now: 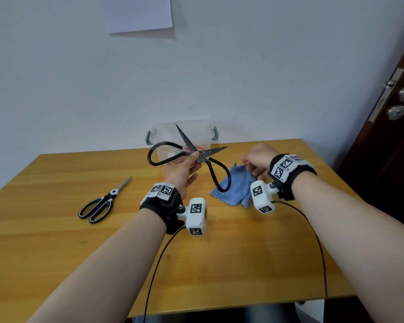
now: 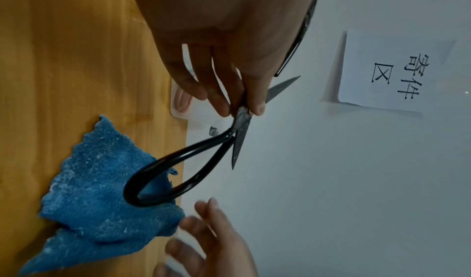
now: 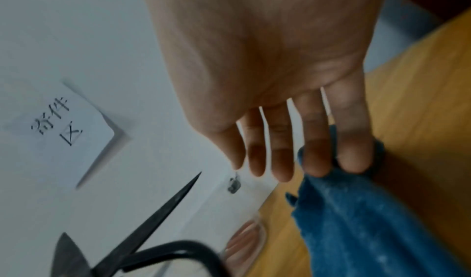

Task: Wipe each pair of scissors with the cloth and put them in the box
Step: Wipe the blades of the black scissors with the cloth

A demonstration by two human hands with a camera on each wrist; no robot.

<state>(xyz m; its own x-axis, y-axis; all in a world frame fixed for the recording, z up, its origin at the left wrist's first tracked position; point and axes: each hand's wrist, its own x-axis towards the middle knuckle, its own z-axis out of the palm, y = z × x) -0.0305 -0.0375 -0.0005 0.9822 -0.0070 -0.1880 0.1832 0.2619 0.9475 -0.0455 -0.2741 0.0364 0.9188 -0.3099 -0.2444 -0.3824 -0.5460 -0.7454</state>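
Lying left on table: second scissors; left fingers pinching black scissors; right fingers straight.

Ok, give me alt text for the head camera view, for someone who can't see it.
The left hand holds open black scissors above a wooden table while the right hand touches a blue cloth. Another pair lies at left; a clear box sits behind.
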